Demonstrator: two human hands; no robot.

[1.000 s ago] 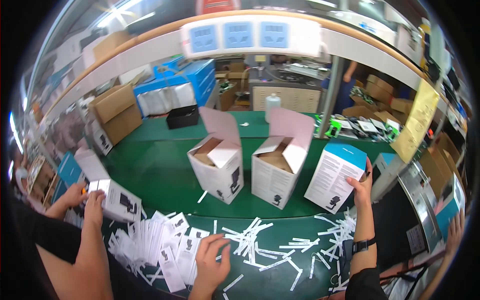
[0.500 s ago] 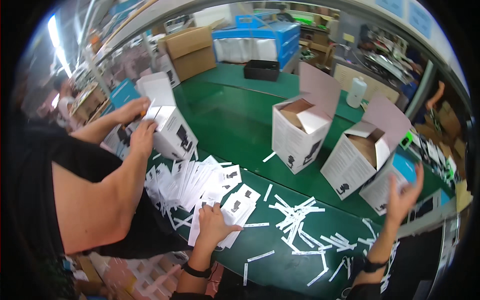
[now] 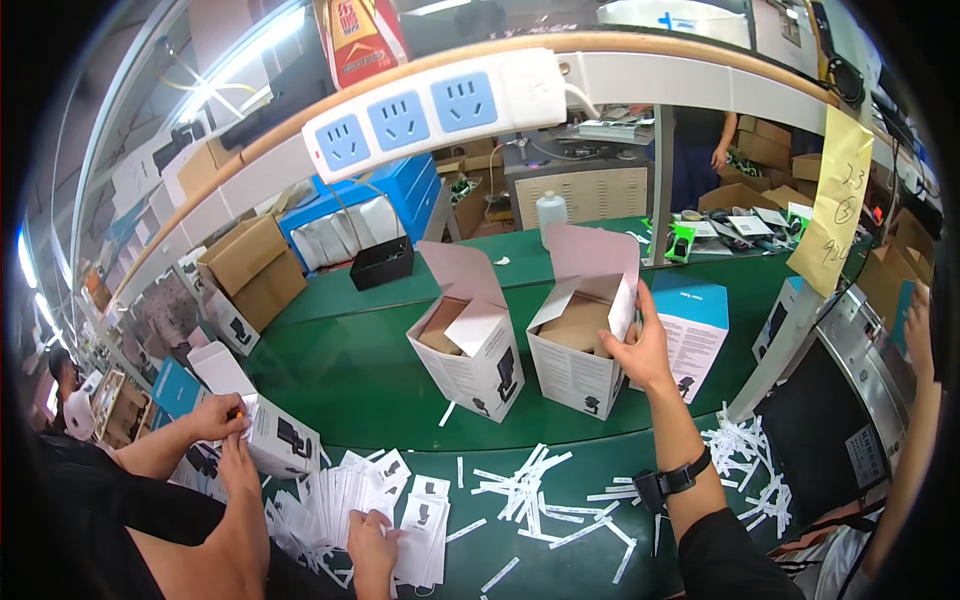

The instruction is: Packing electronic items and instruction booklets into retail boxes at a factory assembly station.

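My right hand (image 3: 645,345) grips the upper right edge of an open white box (image 3: 575,372), thumb by the brown cardboard inside and fingers behind the raised side flap. Low in the view, my left hand (image 3: 372,548) bends its fingers over the printed leaflets, between a fanned heap of leaflets (image 3: 340,492) and a neater leaflet stack (image 3: 425,530). A second open white box (image 3: 470,375) stands left of the gripped one, its lid also raised. To the right is a closed white box with a blue top (image 3: 692,305).
At left, a co-worker's hands (image 3: 232,430) work at another white box (image 3: 283,440). Loose white paper strips (image 3: 525,485) lie along the near green bench. A power strip (image 3: 435,105) hangs on the rail overhead. A metal post (image 3: 780,345) and another person's arm (image 3: 905,440) are at right.
The view has swung right and up. My right hand has gone from the air beside the boxes to the open box's edge. My left hand stays at the leaflets, its fingers more bent.
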